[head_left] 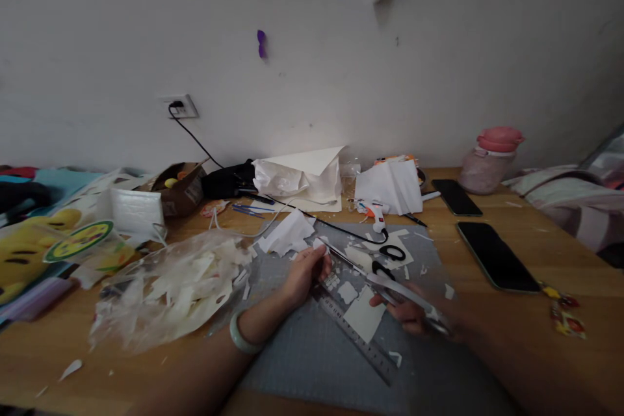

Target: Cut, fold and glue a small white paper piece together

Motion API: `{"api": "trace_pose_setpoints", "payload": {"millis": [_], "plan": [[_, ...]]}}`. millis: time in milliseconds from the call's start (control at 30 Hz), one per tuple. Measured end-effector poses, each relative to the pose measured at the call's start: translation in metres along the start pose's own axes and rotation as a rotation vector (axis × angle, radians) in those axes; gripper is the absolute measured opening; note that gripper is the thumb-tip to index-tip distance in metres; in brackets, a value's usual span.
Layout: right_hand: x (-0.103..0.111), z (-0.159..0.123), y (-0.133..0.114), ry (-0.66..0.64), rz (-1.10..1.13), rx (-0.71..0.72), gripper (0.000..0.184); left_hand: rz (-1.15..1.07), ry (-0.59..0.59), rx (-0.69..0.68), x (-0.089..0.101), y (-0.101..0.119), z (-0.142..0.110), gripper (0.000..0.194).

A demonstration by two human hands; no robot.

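My left hand point(306, 274), with a pale bangle on its wrist, pinches a small white piece of paper point(320, 246) over the cutting mat. In my right hand point(409, 312), partly blurred, are light grey scissors point(407, 292), their blades pointing at that paper. A second pair, black-handled scissors point(391, 252), lies just beyond. Beneath my hands a metal ruler point(358, 337) runs slantwise across the grey cutting mat point(302, 370). Close by it lie a cream card point(364, 315) and several white scraps.
A plastic bag point(131, 312) of paper scraps lies at left. A glue gun point(377, 214) with a black cord sits behind the mat. Two phones point(497, 257) and a pink bottle point(487, 166) stand right. A torn white paper point(287, 232) lies near my left hand.
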State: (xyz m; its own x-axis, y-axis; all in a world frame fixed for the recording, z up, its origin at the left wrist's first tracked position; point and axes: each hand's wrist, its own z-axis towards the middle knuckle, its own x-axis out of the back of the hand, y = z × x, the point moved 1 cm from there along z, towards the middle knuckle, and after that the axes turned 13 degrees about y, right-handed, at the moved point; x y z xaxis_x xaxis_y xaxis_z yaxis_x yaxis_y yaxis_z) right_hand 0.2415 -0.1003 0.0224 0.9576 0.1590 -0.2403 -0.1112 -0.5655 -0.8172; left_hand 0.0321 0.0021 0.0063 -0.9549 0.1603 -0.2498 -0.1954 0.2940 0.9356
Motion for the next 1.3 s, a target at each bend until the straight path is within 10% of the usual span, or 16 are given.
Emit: {"api": "trace_pose_setpoints", "payload": {"millis": [1300], "plan": [[0.014,0.016,0.02,-0.233,0.046,0.045,0.063,0.034,0.011,-0.031,-0.001,0.002,-0.002,0.033]]}}
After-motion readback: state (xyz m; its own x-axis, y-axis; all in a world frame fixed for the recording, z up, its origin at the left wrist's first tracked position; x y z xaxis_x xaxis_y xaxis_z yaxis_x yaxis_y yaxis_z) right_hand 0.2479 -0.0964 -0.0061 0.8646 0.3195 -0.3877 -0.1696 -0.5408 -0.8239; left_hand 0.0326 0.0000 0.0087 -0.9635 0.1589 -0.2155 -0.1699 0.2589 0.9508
